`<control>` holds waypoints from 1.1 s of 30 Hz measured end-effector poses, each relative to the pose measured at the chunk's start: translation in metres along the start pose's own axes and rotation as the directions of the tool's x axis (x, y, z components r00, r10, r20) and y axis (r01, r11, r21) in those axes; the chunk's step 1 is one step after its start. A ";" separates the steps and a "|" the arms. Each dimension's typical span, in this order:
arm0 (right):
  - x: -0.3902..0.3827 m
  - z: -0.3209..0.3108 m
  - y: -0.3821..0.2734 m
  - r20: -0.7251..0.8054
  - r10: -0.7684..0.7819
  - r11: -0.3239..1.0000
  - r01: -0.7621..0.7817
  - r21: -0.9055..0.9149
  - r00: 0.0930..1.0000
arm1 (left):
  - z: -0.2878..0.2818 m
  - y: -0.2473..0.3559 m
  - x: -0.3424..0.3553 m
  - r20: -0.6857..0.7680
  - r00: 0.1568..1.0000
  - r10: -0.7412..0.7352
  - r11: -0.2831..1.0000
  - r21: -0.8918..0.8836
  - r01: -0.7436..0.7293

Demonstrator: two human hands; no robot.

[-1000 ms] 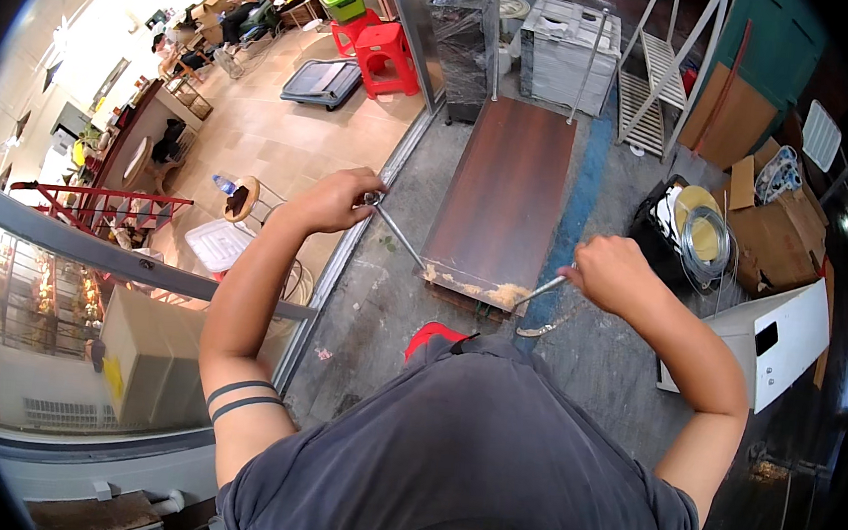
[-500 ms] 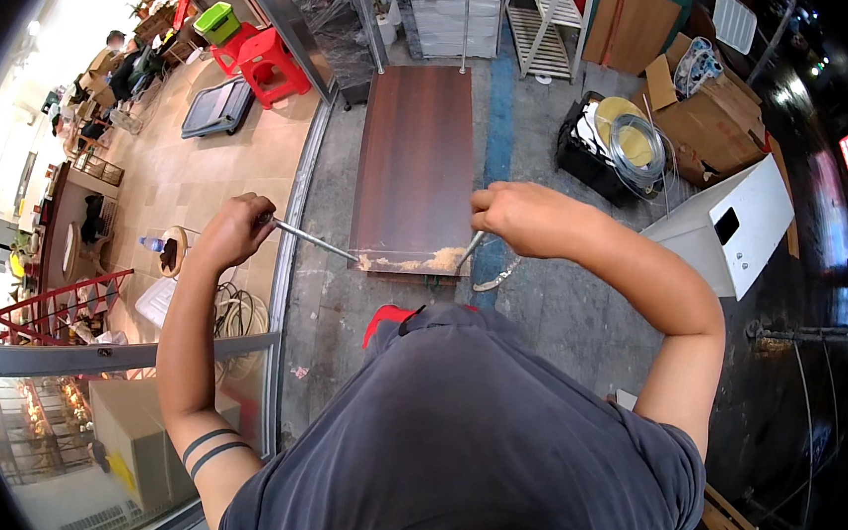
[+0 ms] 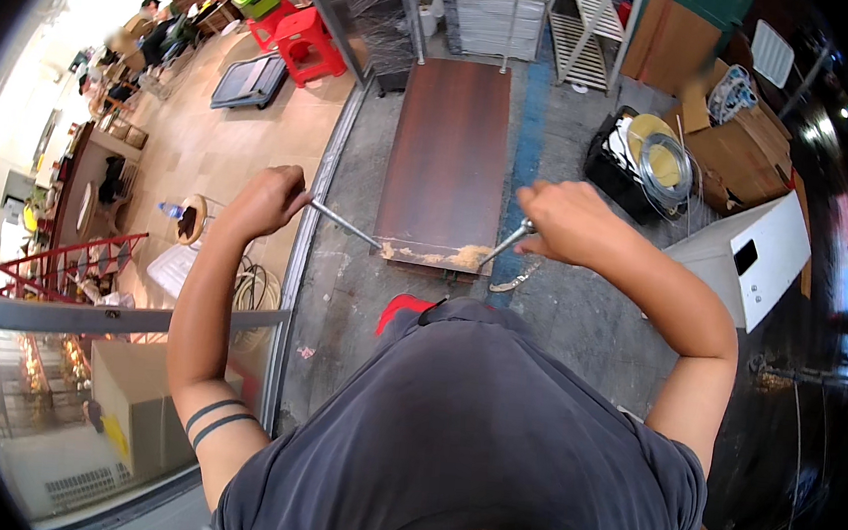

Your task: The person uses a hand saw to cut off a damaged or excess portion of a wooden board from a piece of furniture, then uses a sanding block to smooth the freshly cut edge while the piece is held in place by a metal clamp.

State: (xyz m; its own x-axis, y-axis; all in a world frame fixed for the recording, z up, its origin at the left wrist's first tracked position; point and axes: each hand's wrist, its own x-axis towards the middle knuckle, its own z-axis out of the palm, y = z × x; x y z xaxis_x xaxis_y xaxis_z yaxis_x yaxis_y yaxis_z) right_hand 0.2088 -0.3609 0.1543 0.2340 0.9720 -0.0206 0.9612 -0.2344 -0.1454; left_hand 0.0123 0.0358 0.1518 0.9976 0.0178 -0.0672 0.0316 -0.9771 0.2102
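Observation:
A dark reddish-brown wooden board [image 3: 447, 157] lies lengthwise on the floor in front of me. Its near end is chipped, with pale bare wood [image 3: 466, 256] showing. From its near left corner a slim metal rod [image 3: 346, 223] slants up to my left hand [image 3: 272, 199], which is closed around the top. A second metal rod [image 3: 507, 247] rises from the near right corner. My right hand [image 3: 572, 222] grips its upper end, with fingers above and thumb below. How the rods meet the board is too small to tell.
Two more metal rods [image 3: 512, 23] stand at the board's far corners. To the right are a black crate [image 3: 616, 166] with coiled wire, a cardboard box [image 3: 747, 151] and a white metal housing [image 3: 758, 256]. Leftward, a door track [image 3: 330, 173] borders a tiled room with red stools [image 3: 309, 42].
My view has shifted, so the board sits further right in the picture. My right hand has turned, and its rod now leans further outward, with the upper end showing. Both hands still hold their rods.

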 end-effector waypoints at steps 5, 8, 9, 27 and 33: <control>0.004 0.021 0.007 0.209 0.073 0.995 -0.056 -0.087 0.975 | 0.000 0.017 0.002 0.032 0.963 -0.266 0.955 0.148 0.259; -0.009 0.014 0.007 -0.016 -0.233 0.972 0.232 -0.048 0.972 | -0.005 0.004 -0.006 -0.028 0.998 0.051 0.999 -0.006 -0.051; -0.010 0.004 0.006 0.078 -0.184 0.981 0.188 -0.048 0.980 | -0.001 -0.001 -0.002 -0.034 0.997 0.068 0.996 0.060 -0.065; -0.006 0.003 -0.002 0.069 0.048 0.997 -0.044 -0.068 0.996 | 0.016 0.012 0.004 -0.085 0.990 -0.112 0.945 0.300 0.133; -0.002 0.018 0.002 0.040 -0.110 0.985 0.114 -0.126 0.993 | 0.014 -0.003 0.003 0.071 0.994 -0.083 0.985 0.160 0.071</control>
State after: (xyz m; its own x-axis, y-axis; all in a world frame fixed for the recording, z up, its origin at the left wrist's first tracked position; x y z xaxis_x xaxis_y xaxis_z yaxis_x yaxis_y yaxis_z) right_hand 0.2071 -0.3634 0.1364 0.1207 0.9917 -0.0438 0.9923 -0.1217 -0.0213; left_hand 0.0144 0.0359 0.1376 0.9846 0.0836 -0.1534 0.0916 -0.9947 0.0462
